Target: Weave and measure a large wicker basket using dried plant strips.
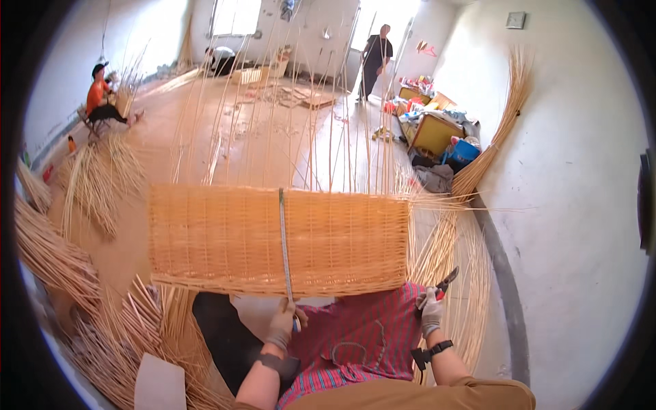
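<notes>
A wide woven wicker basket side (pixel 212 236) stands in front of me, with long uncut stakes rising from its top edge. Up its face, from bottom edge to top, runs the narrow blade of a tape measure (pixel 285 246). My left hand (pixel 280 324), in a pale work glove, is closed on the tape's lower end just below the weave. To the right of the basket, my gloved right hand (pixel 432 313) grips pruning shears (pixel 447 280), their dark blades pointing up and right. A red checked cloth (pixel 355 328) covers my lap between the hands.
Bundles of wicker rods (pixel 51 253) lie on the left, and more rods (pixel 465 287) spread at the right. A tied rod bundle (pixel 502 130) leans on the right wall near a blue bucket (pixel 463 152). Other people sit or stand farther back, including one in orange (pixel 98 96).
</notes>
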Demonstrator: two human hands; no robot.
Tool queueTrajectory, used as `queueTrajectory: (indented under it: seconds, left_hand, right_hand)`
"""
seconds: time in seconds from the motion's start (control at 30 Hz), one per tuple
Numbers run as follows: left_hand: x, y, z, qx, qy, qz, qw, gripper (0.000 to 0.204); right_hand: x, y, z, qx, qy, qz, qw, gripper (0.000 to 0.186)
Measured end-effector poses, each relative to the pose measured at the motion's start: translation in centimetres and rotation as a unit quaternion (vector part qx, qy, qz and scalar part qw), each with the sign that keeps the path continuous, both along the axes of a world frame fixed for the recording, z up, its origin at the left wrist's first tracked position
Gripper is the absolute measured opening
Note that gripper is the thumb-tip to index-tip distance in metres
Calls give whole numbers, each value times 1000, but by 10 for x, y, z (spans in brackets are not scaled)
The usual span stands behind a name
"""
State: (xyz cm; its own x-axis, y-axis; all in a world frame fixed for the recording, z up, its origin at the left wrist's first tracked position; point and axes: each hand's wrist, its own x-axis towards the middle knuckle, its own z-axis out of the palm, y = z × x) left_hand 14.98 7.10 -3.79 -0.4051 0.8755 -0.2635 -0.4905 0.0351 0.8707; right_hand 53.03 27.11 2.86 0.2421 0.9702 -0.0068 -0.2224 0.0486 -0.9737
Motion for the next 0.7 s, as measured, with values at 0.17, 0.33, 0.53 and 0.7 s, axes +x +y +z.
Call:
queueTrajectory:
  seconds: [0.17, 0.33, 0.53, 0.7]
  left_hand:
    - [0, 1, 2, -7, -10, -3, 1000, 31]
    - [5, 3, 2, 4, 19, 5, 1000, 34]
    - [6, 1, 9, 4, 67, 73, 995, 39]
    - [8, 0, 1, -3, 73, 52, 996, 35]
  right_hand:
    - [3, 4, -5, 5, -11, -22, 1000, 14]
    - [6, 5, -8, -8, 7, -28, 1000, 14]
    - [7, 7, -16, -10, 35, -22, 999, 11]
    - [10, 6, -16, 19, 29, 3, 999, 12]
